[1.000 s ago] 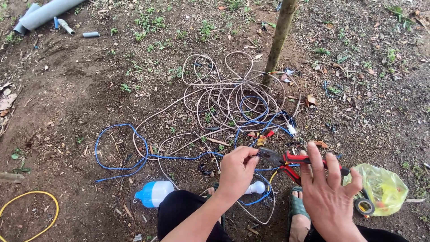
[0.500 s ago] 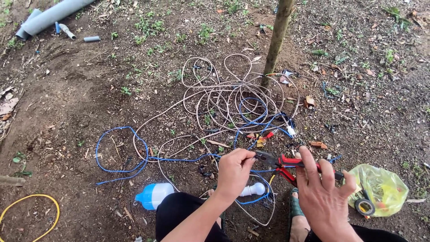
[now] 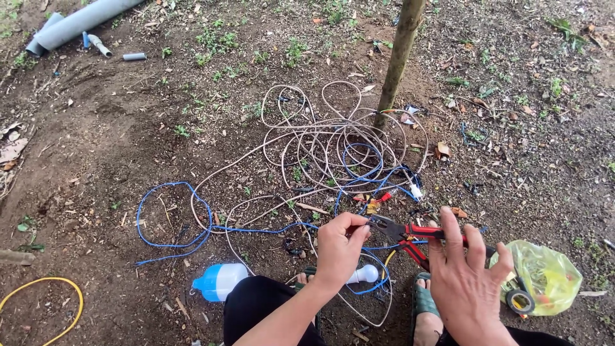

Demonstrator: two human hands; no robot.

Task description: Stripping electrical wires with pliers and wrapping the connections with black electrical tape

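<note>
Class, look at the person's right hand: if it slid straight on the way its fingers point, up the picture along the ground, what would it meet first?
Probably the red-handled pliers that the right hand already touches; just beyond lie the blue wire and the tangle of pale cable. Depth is hard to judge from the head view.
</note>
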